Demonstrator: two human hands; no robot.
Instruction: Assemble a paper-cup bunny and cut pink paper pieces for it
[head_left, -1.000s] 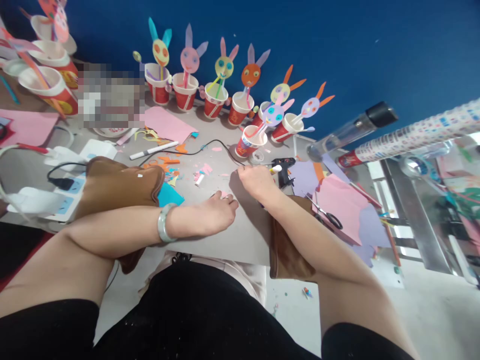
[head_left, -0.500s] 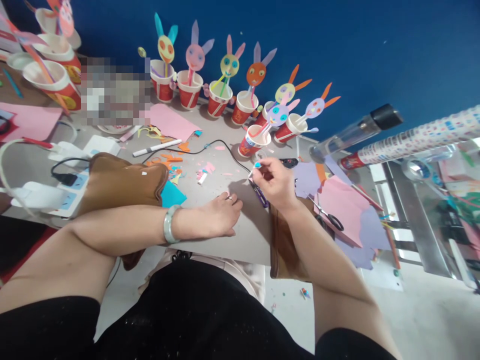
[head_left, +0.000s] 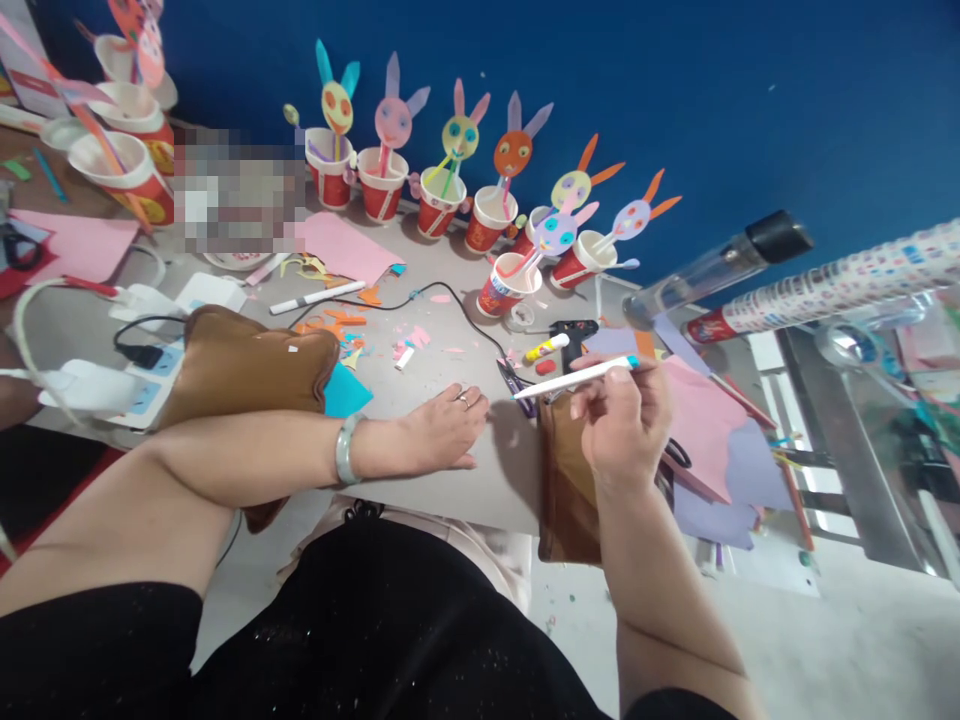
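Observation:
My right hand [head_left: 628, 425] is closed around a white marker [head_left: 574, 378] with a blue end, its tip pointing left above the table. Beneath that tip lie purple-handled scissors [head_left: 527, 402], partly hidden. My left hand [head_left: 427, 432], with a ring and a jade bangle [head_left: 346, 450] at the wrist, rests palm down on the table [head_left: 506, 485], holding nothing. Behind the marker are a yellow glue stick [head_left: 546, 348], a small red cap [head_left: 546, 367] and a black glue gun [head_left: 576, 336].
Several red paper cups [head_left: 441, 213] with rabbit-faced spoons line the blue wall. Paper scraps [head_left: 341, 325] and a capped pen [head_left: 318, 297] lie left of centre. Brown cushions [head_left: 255, 365] and a power strip [head_left: 154, 385] are at the left. Coloured paper [head_left: 701, 425] lies right.
My right hand has moved right and turned, so the white marker now shows lengthwise. The glue stick and red cap have come into sight. My left hand has hardly moved.

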